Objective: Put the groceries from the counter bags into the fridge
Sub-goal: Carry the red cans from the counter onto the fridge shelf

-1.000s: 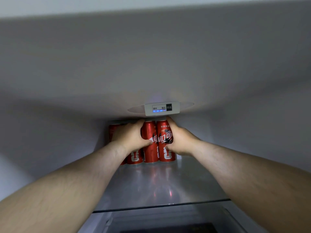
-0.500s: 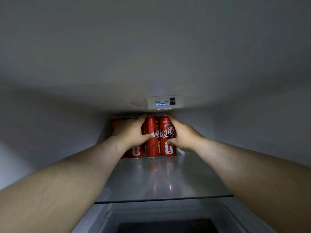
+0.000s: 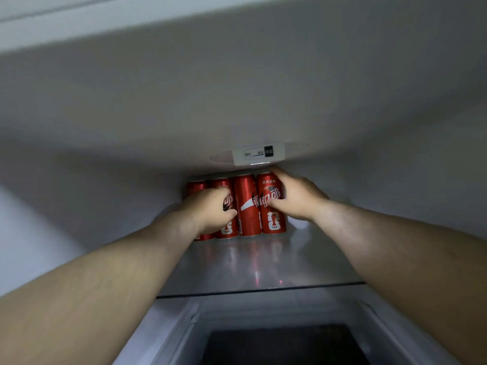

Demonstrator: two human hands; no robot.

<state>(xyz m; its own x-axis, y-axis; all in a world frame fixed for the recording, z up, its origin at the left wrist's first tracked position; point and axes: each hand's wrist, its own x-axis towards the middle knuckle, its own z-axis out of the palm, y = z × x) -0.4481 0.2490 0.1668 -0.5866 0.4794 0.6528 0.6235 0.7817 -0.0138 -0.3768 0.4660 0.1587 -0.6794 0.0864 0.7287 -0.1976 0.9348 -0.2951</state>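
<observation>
Several red cola cans (image 3: 247,204) stand upright in a row at the back of the fridge's glass shelf (image 3: 263,267). My left hand (image 3: 210,209) curls round the second can from the left (image 3: 226,206), thumb on its front. My right hand (image 3: 295,198) grips the rightmost can (image 3: 271,217) from its right side, fingers over the top edge, thumb across the label. The leftmost can (image 3: 196,188) is mostly hidden behind my left hand.
A white control panel (image 3: 259,154) hangs from the fridge ceiling just above the cans. The shelf's front edge (image 3: 263,291) runs below my forearms. Beneath it lies a dark drawer opening (image 3: 284,343). White side walls close in left and right.
My left hand has shifted left, off the third can and onto the second one. The right hand stays on the rightmost can. The view has tipped slightly, and the panel's blue lights no longer show.
</observation>
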